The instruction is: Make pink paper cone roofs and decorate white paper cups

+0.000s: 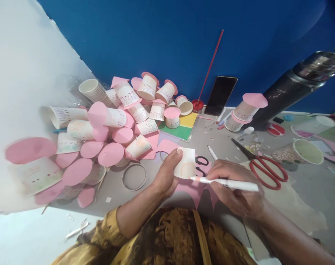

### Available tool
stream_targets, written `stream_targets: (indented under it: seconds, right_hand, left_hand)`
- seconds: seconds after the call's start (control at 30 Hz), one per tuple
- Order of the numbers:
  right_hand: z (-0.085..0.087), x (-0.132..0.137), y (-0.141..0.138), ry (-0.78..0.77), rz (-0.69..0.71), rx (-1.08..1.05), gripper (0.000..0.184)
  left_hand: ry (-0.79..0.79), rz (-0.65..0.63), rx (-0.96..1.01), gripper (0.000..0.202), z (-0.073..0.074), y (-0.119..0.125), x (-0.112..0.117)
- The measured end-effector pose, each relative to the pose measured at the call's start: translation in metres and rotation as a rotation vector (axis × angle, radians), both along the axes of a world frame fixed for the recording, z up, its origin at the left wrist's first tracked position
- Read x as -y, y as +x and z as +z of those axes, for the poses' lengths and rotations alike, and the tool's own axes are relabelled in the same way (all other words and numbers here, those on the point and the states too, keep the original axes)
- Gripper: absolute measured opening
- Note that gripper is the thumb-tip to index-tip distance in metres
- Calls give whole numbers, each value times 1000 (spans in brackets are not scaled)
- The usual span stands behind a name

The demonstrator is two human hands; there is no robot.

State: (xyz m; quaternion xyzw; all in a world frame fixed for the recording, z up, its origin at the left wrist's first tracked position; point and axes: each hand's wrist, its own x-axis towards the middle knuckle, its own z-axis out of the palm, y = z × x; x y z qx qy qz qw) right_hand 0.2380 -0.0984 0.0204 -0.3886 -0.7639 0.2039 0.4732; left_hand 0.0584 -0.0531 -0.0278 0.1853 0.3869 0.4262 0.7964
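My left hand (167,171) is closed around a white paper cup (186,162), its thumb near the top edge. A faint orange curved line shows on the cup's side. In my right hand (236,191) is a white marker (233,184) with an orange tip, held nearly level. Its tip is at the lower right edge of the cup; whether it touches I cannot tell. Beneath the hands lies pink paper (184,191) with pointed cutouts. Black scissor handles (202,162) show just behind the cup, and another white marker (212,152) lies beyond my right hand.
A large pile of decorated cups with pink paper discs (110,154) fills the left. Red-handled scissors (267,165) lie to the right, near a patterned cup (308,151). A phone (220,95) and a black flask (289,88) lean at the back. A tape ring (134,188) lies left.
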Motion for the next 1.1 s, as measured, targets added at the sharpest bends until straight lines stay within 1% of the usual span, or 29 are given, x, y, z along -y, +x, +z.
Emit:
stream_targets:
  seconds: [0.03,0.1,0.2,0.3,0.37,0.47,0.5,0.6,0.63,0.67,0.77,0.8,0.9,0.93,1.03,1.07,1.1]
  right_hand:
    - [0,0,0,3,5,-6,14]
    - [-1,0,0,43,-34,-27,14]
    - [-3,0,-2,78,-70,-14,14]
    - [-2,0,-3,29,6,27,15]
    - [-1,0,-3,25,20,27,14]
    - [-2,-1,-3,81,-73,0,13]
    - [-2,-1,-3,82,-79,0,13]
    - [-3,-1,-3,33,21,19,14]
    - [-3,0,-3,24,38,17,14]
    - [-3,0,-2,28,24,9,14]
    - [-3,0,-1,52,-96,0,12]
    - [-3,0,0,42,-95,9,12]
    - [-2,-1,2,0,-5,14,12]
    - [-2,-2,2,5,-15,3,12]
    - [-1,-3,4,41,-133,-16,11]
    - [-1,-3,4,37,-134,-10,11]
    - [-1,-3,5,25,-106,-2,11]
  left_hand:
    - [3,1,-3,38,0,0,0]
    - [29,12,-19,38,3,1,0]
    - [105,21,-77,36,8,1,1]
    - [181,21,-167,37,12,1,2]
    - [211,19,-212,37,13,0,3]
    - [221,0,-224,38,14,0,4]
    - [220,-4,-224,38,14,0,4]
    - [227,7,-234,36,15,0,4]
    - [222,8,-228,37,15,1,4]
    - [210,8,-213,37,14,1,3]
    - [157,8,-147,39,12,2,3]
    - [143,10,-129,39,11,2,2]
    - [82,14,-77,39,7,2,1]
    - [54,12,-58,40,7,2,0]
    - [-27,6,-9,42,5,1,-2]
    - [-50,-2,5,41,5,0,-3]
    - [-74,-13,18,40,5,0,-4]
